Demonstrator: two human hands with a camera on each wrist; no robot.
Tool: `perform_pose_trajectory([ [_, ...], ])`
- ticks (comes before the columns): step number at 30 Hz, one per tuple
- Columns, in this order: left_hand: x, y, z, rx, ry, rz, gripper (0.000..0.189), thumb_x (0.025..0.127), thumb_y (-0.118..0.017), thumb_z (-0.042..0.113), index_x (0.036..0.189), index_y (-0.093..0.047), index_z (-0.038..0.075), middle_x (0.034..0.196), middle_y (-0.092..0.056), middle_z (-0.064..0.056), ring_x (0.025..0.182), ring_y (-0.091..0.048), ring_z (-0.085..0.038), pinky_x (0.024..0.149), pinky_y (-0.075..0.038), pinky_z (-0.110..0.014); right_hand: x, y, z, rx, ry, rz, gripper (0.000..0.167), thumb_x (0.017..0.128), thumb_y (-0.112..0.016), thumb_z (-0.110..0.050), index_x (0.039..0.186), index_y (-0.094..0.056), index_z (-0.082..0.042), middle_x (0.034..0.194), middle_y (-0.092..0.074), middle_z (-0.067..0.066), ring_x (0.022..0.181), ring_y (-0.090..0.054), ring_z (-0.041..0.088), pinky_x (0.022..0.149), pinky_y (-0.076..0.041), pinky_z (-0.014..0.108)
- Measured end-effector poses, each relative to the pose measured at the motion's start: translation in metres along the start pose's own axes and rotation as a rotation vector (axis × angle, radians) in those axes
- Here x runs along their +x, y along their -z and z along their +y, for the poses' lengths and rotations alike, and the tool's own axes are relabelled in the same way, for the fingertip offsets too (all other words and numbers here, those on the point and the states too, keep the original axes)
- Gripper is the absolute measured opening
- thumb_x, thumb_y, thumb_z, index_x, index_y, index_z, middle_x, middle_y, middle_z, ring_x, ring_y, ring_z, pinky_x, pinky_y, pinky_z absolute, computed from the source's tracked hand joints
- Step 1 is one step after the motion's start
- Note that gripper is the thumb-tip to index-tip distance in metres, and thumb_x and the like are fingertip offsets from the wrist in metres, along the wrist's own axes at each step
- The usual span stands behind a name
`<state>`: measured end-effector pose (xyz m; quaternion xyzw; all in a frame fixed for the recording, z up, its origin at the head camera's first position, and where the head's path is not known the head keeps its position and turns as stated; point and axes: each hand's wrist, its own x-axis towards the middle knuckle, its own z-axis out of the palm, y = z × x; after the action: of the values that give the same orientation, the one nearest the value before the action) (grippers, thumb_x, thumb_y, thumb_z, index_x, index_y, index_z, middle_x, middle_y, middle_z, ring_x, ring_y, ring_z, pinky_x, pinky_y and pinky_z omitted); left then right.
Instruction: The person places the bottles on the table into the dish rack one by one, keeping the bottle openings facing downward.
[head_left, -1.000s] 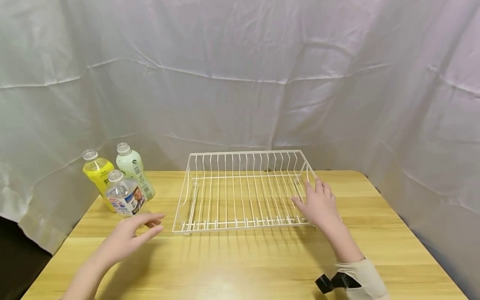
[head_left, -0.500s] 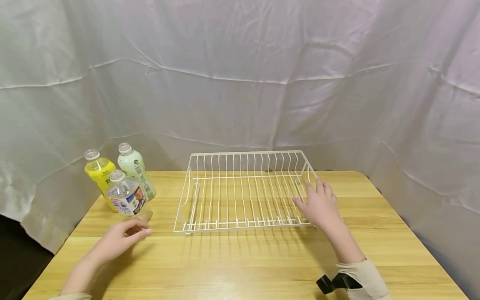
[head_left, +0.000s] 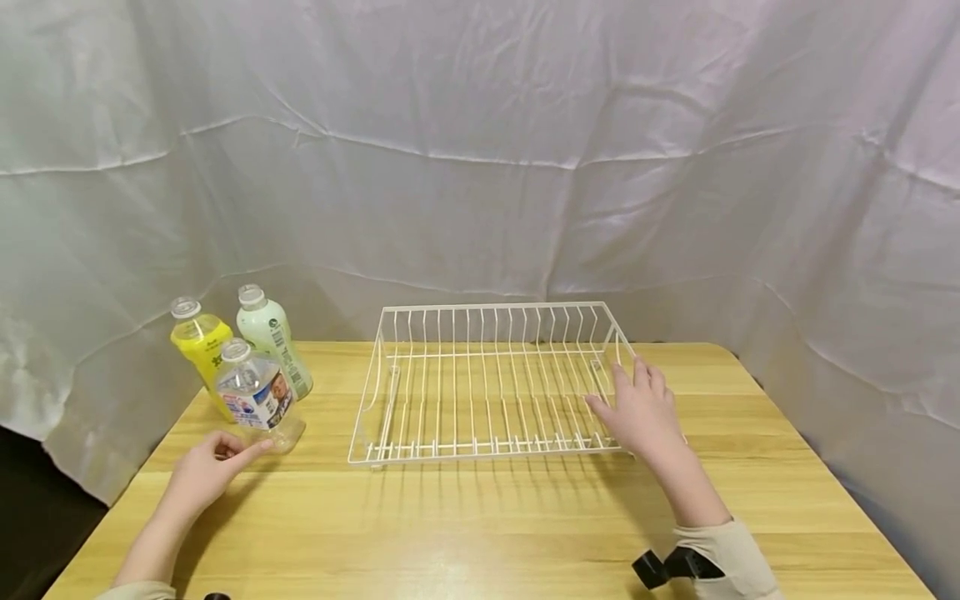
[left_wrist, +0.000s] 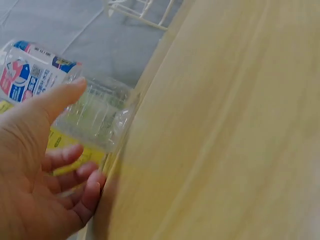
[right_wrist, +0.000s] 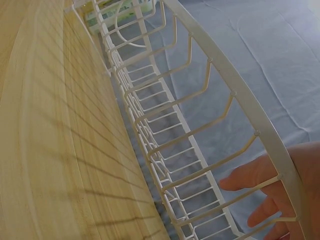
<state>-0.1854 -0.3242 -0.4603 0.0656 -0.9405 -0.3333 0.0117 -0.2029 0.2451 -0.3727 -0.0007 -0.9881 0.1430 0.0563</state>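
A clear square bottle [head_left: 251, 383] with a printed label stands at the front of a group of three. My left hand [head_left: 206, 471] is low beside its base, thumb tip right at the clear wall, the other fingers loosely bent. In the left wrist view the thumb overlaps the bottle [left_wrist: 95, 110], with a space between thumb and fingers. Behind it stand a yellow bottle [head_left: 201, 342] and a pale green bottle [head_left: 273, 337]. My right hand [head_left: 641, 408] rests over the right end of a white wire dish rack [head_left: 487, 456], fingers loosely spread.
The rack fills the middle of the wooden table [head_left: 480, 533], its far rim near the back edge. Grey cloth [head_left: 480, 167] hangs behind and at the sides. A black wrist strap [head_left: 678, 565] is on the right sleeve.
My left hand has moved left and slightly down, away from the rack's front corner to the clear bottle's base. The right hand and rack stay put.
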Motion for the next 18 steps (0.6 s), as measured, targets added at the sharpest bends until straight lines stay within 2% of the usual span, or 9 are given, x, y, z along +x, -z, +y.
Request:
perform_pose_trajectory([
  [2, 0.002, -0.002, 0.002, -0.018, 0.01, 0.019, 0.078, 0.088, -0.063, 0.056, 0.125, -0.046, -0.01, 0.115, -0.057, -0.03, 0.1, -0.056, -0.039, 0.08, -0.049, -0.046, 0.0, 0.0, 0.001, -0.006, 0.0, 0.002, 0.078, 0.095, -0.052, -0.048, 0.149, -0.03, 0.003, 0.154, -0.014, 0.038, 0.139, -0.013, 0.057, 0.109, -0.019, 0.072],
  [4, 0.004, -0.006, 0.006, -0.054, 0.025, 0.033, 0.092, 0.086, -0.065, 0.055, 0.135, -0.034, -0.015, 0.126, -0.047, -0.037, 0.112, -0.05, -0.046, 0.09, -0.045, -0.057, 0.0, 0.0, 0.001, -0.005, 0.0, 0.003, 0.078, 0.095, -0.052, -0.049, 0.149, -0.03, 0.003, 0.154, -0.014, 0.038, 0.139, -0.013, 0.057, 0.109, -0.018, 0.072],
  [7, 0.008, -0.012, 0.013, -0.091, 0.047, 0.061, 0.104, 0.083, -0.069, 0.054, 0.143, -0.022, -0.018, 0.134, -0.036, -0.042, 0.121, -0.04, -0.052, 0.098, -0.037, -0.065, 0.001, -0.001, 0.001, -0.002, 0.0, 0.004, 0.078, 0.095, -0.052, -0.049, 0.149, -0.03, 0.003, 0.154, -0.013, 0.038, 0.139, -0.013, 0.057, 0.109, -0.018, 0.072],
  [9, 0.01, -0.015, 0.017, -0.104, 0.073, 0.076, 0.108, 0.082, -0.07, 0.056, 0.144, -0.021, -0.017, 0.138, -0.031, -0.042, 0.125, -0.035, -0.054, 0.102, -0.032, -0.067, 0.001, -0.001, 0.001, 0.001, -0.001, 0.005, 0.078, 0.094, -0.052, -0.049, 0.149, -0.03, 0.003, 0.154, -0.014, 0.038, 0.139, -0.013, 0.057, 0.109, -0.018, 0.072],
  [12, 0.013, -0.018, 0.024, -0.138, 0.079, 0.11, 0.105, 0.079, -0.073, 0.055, 0.143, -0.026, -0.014, 0.14, -0.034, -0.04, 0.128, -0.034, -0.054, 0.105, -0.03, -0.067, 0.001, -0.001, 0.001, 0.003, -0.005, -0.001, 0.079, 0.094, -0.052, -0.049, 0.149, -0.03, 0.003, 0.154, -0.014, 0.038, 0.139, -0.013, 0.057, 0.109, -0.017, 0.072],
  [14, 0.015, -0.02, 0.027, -0.18, 0.065, 0.136, 0.099, 0.079, -0.075, 0.052, 0.141, -0.031, -0.011, 0.139, -0.039, -0.037, 0.128, -0.038, -0.052, 0.105, -0.031, -0.065, 0.001, -0.001, 0.001, 0.004, -0.006, -0.003, 0.078, 0.094, -0.052, -0.049, 0.149, -0.03, 0.003, 0.154, -0.013, 0.038, 0.139, -0.012, 0.057, 0.109, -0.017, 0.072],
  [18, 0.018, -0.024, 0.032, -0.252, 0.029, 0.169, 0.094, 0.079, -0.077, 0.046, 0.143, -0.03, -0.005, 0.139, -0.042, -0.032, 0.129, -0.041, -0.049, 0.107, -0.032, -0.063, 0.0, -0.001, 0.0, 0.009, -0.008, -0.002, 0.078, 0.094, -0.053, -0.047, 0.149, -0.03, 0.004, 0.154, -0.013, 0.038, 0.14, -0.012, 0.057, 0.109, -0.017, 0.072],
])
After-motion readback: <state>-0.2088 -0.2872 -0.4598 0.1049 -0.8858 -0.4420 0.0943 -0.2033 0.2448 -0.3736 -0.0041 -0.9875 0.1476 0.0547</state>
